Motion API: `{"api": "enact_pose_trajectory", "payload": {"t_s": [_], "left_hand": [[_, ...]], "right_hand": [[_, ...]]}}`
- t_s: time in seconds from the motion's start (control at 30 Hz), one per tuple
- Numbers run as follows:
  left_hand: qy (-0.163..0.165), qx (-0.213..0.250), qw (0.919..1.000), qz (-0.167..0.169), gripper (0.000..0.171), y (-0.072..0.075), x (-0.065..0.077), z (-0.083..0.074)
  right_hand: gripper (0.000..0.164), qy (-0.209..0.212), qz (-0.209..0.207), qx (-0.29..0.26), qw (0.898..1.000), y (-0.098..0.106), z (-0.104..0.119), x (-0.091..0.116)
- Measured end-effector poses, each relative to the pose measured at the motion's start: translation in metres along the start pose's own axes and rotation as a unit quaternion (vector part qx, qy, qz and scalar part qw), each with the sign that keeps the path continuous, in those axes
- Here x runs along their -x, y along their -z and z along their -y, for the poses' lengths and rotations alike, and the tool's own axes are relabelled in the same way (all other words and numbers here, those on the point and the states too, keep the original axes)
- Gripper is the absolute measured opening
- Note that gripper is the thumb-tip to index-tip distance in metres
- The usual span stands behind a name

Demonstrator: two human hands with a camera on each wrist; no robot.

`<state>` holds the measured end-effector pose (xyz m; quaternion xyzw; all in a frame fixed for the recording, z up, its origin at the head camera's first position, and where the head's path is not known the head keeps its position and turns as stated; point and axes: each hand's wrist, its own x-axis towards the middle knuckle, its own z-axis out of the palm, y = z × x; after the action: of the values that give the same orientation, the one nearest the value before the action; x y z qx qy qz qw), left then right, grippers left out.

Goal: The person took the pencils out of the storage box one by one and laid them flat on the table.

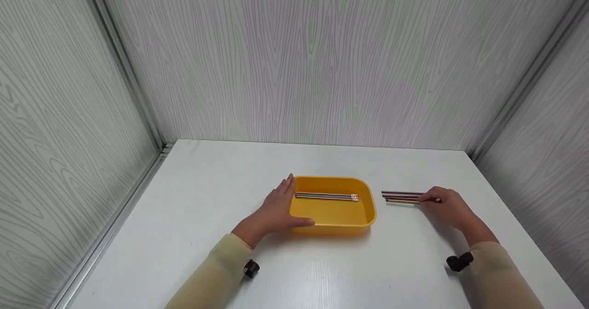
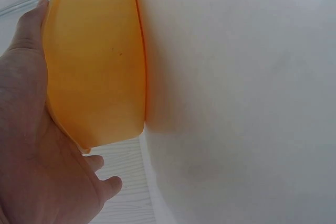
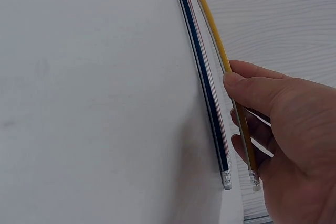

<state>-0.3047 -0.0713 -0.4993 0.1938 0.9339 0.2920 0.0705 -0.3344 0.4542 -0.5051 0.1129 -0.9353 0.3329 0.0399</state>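
A yellow plastic tray (image 1: pixel 332 217) stands on the table, with several dark striped pencils (image 1: pixel 324 196) lying side by side inside. My left hand (image 1: pixel 275 211) rests against the tray's left end, its fingers straight along the rim and the thumb over the front edge. To the right of the tray, my right hand (image 1: pixel 445 207) pinches a yellow pencil (image 3: pixel 212 27) between thumb and fingers. The pencil's white eraser end points back under the palm. Beside it on the table lies a dark blue pencil (image 3: pixel 203 69), close to a red-striped pencil (image 3: pixel 195 17) that it partly hides.
The white table (image 1: pixel 331 272) meets a grey wood-grain panel (image 1: pixel 313 70) at the back. Similar panels rise on the left (image 1: pixel 60 116) and right (image 1: pixel 538 162). Metal strips (image 1: pixel 124 65) run along the corners.
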Motion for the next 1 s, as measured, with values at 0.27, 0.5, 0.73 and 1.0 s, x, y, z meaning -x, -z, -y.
{"api": "enact_pose_trajectory", "payload": {"t_s": [0.27, 0.5, 0.73, 1.0], "left_hand": [[-0.010, 0.004, 0.9999, -0.002, 0.141, 0.0013, 0.0015, 0.0003], [-0.008, 0.001, 1.0000, -0.003, 0.141, -0.0001, 0.0013, 0.0006], [-0.003, 0.007, 1.0000, -0.001, 0.142, 0.0007, 0.0030, -0.0002], [-0.004, 0.002, 1.0000, -0.003, 0.141, 0.0002, 0.0021, 0.0011]], "right_hand": [[0.013, 0.009, -0.005, 0.008, 1.000, -0.0068, -0.0024, 0.0015], [0.016, -0.003, -0.003, 0.018, 1.000, -0.0069, -0.0041, 0.0006], [0.017, -0.004, -0.006, 0.015, 1.000, -0.0076, -0.0056, -0.0011], [0.014, -0.004, -0.018, 0.023, 1.000, -0.0100, -0.0076, -0.0024]]}}
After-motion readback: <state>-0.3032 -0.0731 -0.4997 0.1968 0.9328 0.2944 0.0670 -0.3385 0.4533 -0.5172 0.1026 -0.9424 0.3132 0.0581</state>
